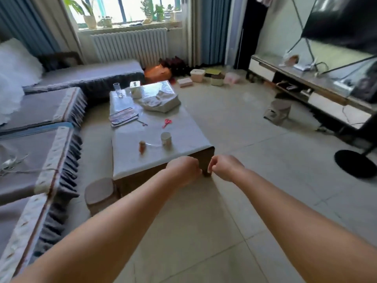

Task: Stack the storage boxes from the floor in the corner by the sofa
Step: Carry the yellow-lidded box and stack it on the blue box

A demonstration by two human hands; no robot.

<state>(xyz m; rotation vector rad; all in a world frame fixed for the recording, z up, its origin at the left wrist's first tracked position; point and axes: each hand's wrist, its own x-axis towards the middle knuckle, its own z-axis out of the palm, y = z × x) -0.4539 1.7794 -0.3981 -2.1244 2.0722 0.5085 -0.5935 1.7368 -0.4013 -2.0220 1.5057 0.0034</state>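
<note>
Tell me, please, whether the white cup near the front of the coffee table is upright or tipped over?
Upright: the white cup stands on its base on the coffee table, with its open rim facing up.

A coffee table (155, 127) stands in the middle, with a sofa (40, 111) along its left. On the table sit a glass (117, 89) at the far end and a cup (165, 138) nearer. Beyond it, storage boxes (197, 75) lie on the floor under the window. A TV stand (306, 86) runs along the right wall.
</note>
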